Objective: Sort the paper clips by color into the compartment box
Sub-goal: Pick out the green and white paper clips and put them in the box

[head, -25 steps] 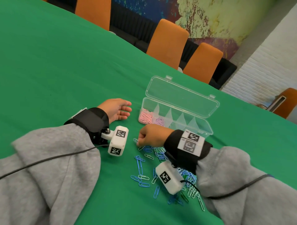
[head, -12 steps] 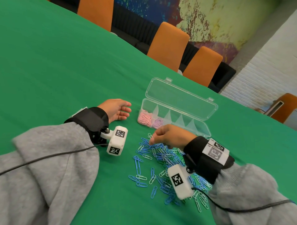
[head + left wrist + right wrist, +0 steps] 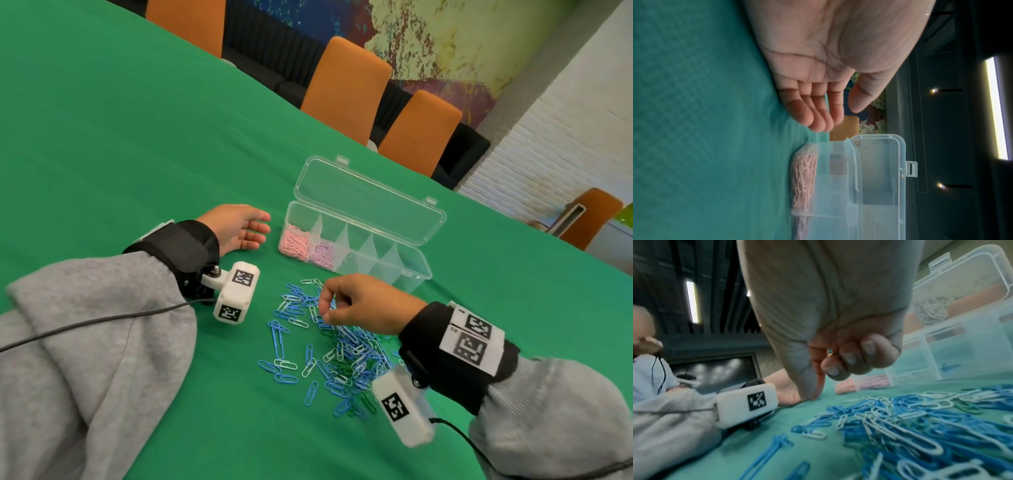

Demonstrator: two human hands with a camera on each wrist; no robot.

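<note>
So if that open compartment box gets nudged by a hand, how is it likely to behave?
The compartment box looks like thin clear plastic with only two end cells filled, so it probably slides easily on the green cloth. Its raised lid may make it tip backward. The pink clips sit loose and could shift.

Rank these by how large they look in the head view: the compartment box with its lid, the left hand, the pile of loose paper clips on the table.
1. compartment box and pile of loose paper clips: they cover similar areas, so I do not rank them.
2. left hand, clearly smallest.

The pile lies nearer the camera, so its look is flattered.
</note>
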